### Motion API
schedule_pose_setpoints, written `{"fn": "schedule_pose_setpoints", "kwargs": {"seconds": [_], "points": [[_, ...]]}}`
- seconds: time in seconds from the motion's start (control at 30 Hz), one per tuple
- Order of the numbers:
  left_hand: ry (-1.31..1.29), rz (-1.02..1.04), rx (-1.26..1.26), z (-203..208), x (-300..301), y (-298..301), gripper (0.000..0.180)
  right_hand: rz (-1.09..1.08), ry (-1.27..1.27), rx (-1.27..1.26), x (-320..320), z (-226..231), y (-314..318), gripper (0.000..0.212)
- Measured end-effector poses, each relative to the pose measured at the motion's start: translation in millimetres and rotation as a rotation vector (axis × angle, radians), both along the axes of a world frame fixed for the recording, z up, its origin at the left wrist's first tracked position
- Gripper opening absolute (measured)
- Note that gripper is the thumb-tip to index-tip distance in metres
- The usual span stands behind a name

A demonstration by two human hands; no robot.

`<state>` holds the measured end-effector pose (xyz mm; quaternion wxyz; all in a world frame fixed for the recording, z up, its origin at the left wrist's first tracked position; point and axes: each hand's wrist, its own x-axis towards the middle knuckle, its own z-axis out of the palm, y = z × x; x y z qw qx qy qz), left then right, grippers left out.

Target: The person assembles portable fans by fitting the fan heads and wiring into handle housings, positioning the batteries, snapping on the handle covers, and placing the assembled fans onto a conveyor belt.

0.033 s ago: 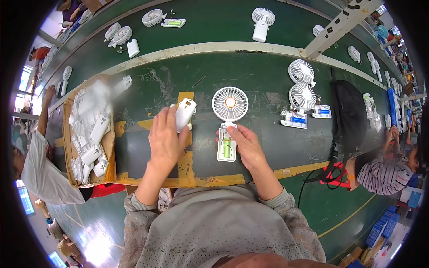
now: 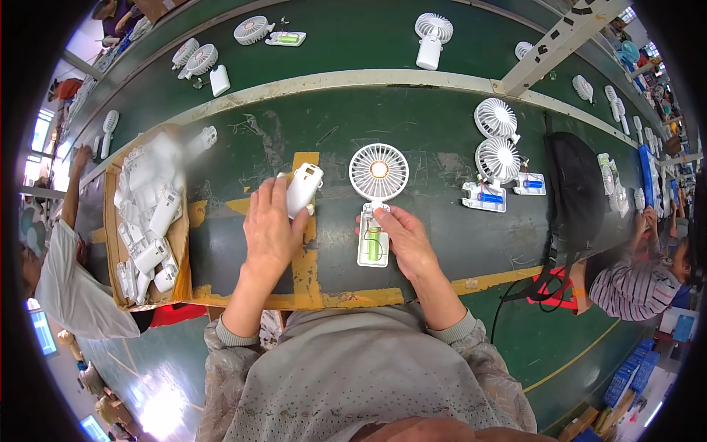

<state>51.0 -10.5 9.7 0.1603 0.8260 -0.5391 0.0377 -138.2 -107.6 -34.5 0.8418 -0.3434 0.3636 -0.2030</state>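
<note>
A white handheld fan (image 2: 379, 172) lies in front of me, its handle uncovered to show a green battery cell (image 2: 374, 243) and thin wires. My right hand (image 2: 409, 239) is closed on the handle, thumb on top near the neck and fingertips showing at the left edge. Beside it on the left, my left hand (image 2: 271, 228) rests with fingers stretched out, the forefinger and thumb next to a white plastic handle shell (image 2: 304, 189). The thumb seems to touch the shell; a small white bit shows past the fingertips, mostly hidden.
To the left stands a cardboard box (image 2: 112, 243) of white shells. At right are two opened fans (image 2: 497, 158) with blue cells and a black backpack (image 2: 574, 191). More fans (image 2: 433, 29) lie beyond the raised rail (image 2: 331, 79). A metal post (image 2: 563, 44) rises there. Co-workers sit on both sides.
</note>
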Motion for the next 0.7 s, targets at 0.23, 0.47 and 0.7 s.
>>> {"fn": "schedule_pose_setpoints", "kwargs": {"seconds": [0.23, 0.47, 0.7], "points": [[0.236, 0.131, 0.261, -4, 11, 0, 0.046, 0.019, -0.092, 0.113, -6, 4, -1, 0.033], [0.481, 0.028, 0.092, 24, -36, 6, 0.046, 0.019, -0.222, 0.21, -13, 2, 1, 0.04], [0.338, -0.201, 0.055, 25, -77, 12, 0.062, 0.031, -0.235, 0.177, -11, 15, 7, 0.049]]}}
